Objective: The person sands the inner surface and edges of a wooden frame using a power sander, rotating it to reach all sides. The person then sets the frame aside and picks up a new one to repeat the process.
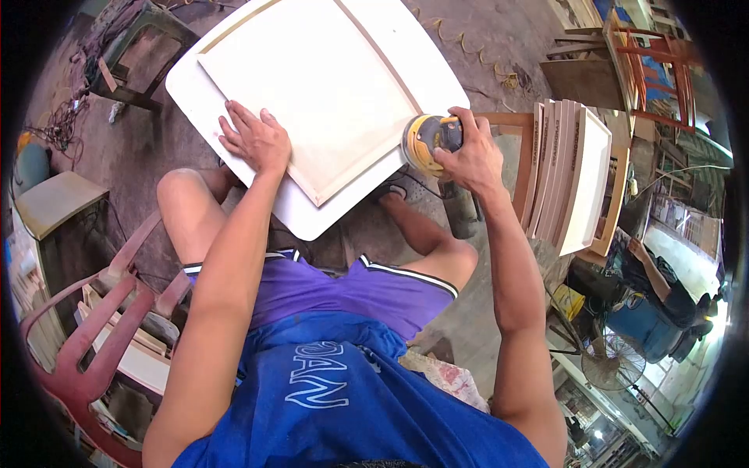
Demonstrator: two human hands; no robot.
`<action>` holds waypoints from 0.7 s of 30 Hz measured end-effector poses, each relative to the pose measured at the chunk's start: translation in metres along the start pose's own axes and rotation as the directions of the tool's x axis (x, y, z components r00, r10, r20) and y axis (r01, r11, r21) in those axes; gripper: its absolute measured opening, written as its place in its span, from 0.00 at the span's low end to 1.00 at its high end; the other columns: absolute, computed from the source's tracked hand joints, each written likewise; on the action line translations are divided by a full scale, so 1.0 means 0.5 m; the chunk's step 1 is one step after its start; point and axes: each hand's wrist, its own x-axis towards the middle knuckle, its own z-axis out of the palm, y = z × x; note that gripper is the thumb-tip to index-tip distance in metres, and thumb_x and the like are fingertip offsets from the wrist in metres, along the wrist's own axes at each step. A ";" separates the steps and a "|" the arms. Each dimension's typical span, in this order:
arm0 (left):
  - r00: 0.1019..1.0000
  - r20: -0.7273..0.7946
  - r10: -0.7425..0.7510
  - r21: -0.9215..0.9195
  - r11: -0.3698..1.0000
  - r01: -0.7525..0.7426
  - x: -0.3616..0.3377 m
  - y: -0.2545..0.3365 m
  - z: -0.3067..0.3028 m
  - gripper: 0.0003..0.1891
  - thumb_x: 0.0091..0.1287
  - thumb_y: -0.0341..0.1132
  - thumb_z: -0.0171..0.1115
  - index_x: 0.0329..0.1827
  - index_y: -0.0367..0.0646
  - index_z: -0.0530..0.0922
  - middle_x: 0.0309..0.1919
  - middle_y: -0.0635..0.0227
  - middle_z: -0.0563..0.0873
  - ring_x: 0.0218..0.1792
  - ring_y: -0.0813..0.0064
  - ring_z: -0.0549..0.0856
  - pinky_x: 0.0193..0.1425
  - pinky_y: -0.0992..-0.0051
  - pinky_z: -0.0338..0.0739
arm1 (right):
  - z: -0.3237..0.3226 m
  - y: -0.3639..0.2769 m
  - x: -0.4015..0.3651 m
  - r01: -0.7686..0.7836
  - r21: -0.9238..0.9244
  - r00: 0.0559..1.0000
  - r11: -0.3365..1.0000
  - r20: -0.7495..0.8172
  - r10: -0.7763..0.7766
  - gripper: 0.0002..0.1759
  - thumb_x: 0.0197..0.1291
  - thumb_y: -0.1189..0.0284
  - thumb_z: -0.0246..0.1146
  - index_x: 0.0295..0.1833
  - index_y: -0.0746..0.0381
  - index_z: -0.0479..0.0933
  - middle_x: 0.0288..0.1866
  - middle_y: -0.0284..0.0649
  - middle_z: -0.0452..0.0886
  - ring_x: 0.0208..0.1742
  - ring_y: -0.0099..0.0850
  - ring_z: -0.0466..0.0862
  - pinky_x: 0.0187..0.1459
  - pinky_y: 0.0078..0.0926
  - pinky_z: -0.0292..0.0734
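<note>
A shallow wooden tray-like panel (312, 86) with raised edges lies on a white table (437, 62) before my knees. My left hand (259, 140) rests flat, fingers spread, on the panel's near left edge. In my right hand (474, 156) is a yellow and black orbital sander (425, 144). The sander is tilted on its side, its round pad against or very near the panel's right edge; the exact contact is hidden.
To the right, several similar wooden panels (558, 171) stand stacked on a wooden chair. A red plastic chair (101, 335) holding more boards is at left. A coiled yellow hose (507, 76) lies on the floor beyond the table. Another person (659, 273) and a fan (612, 361) are at far right.
</note>
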 end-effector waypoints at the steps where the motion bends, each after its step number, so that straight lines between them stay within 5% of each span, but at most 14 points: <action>1: 1.000 0.003 0.002 0.000 1.000 -0.002 -0.003 0.002 0.000 0.40 0.83 0.47 0.48 0.89 0.31 0.49 0.88 0.54 0.57 0.88 0.46 0.51 0.89 0.41 0.36 | -0.005 0.002 0.007 -0.003 0.000 1.000 1.000 0.001 0.003 0.41 0.51 0.58 0.72 0.74 0.44 0.72 0.61 0.53 0.77 0.54 0.59 0.88 0.56 0.55 0.86; 16: 1.000 -0.013 0.006 -0.019 1.000 -0.007 0.000 0.003 -0.003 0.40 0.82 0.48 0.50 0.88 0.31 0.52 0.88 0.52 0.58 0.88 0.46 0.51 0.90 0.42 0.37 | -0.013 -0.014 0.035 -0.001 -0.060 0.996 0.998 -0.092 -0.004 0.42 0.49 0.58 0.75 0.74 0.44 0.73 0.60 0.52 0.79 0.52 0.57 0.89 0.53 0.53 0.88; 21: 1.000 0.000 -0.006 -0.020 1.000 0.006 -0.003 0.007 -0.014 0.40 0.82 0.48 0.50 0.88 0.31 0.51 0.88 0.53 0.58 0.88 0.47 0.51 0.90 0.43 0.37 | 0.002 -0.135 -0.076 0.173 -0.101 0.979 0.980 0.130 -0.160 0.41 0.50 0.63 0.77 0.73 0.41 0.75 0.59 0.46 0.78 0.58 0.51 0.88 0.56 0.50 0.87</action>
